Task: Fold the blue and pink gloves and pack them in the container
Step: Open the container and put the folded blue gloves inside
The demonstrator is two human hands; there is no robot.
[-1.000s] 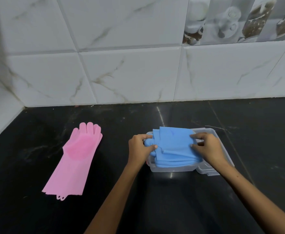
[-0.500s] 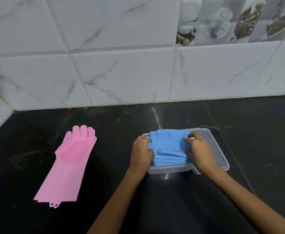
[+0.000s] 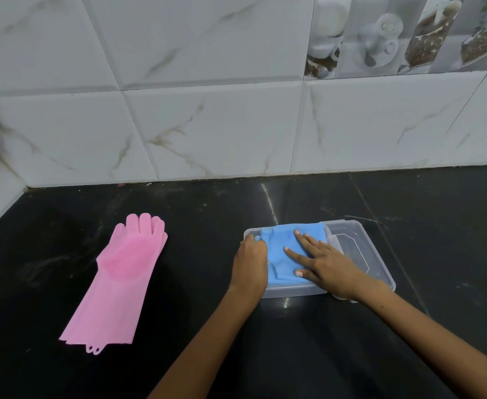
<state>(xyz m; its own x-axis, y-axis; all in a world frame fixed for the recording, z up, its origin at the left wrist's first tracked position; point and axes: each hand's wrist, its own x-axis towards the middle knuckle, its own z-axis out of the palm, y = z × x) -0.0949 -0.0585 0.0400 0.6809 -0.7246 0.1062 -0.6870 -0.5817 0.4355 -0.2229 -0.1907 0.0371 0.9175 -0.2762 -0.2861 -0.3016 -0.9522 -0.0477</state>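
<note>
The folded blue glove [image 3: 282,246] lies in the left part of a clear plastic container [image 3: 363,251] on the black counter. My right hand [image 3: 320,260] lies flat on top of the blue glove, fingers spread, pressing it down. My left hand [image 3: 251,260] is curled at the container's left edge, fingertips against the glove's left side. The pink glove [image 3: 121,272] lies flat and unfolded on the counter to the left, fingers pointing toward the wall, well apart from both hands.
The black counter [image 3: 438,226] meets a white tiled wall [image 3: 207,125] at the back and on the left. The right part of the container holds nothing.
The blue glove has gone down from above the container's rim into it. My right hand has let go of its edge and now lies flat on top.
</note>
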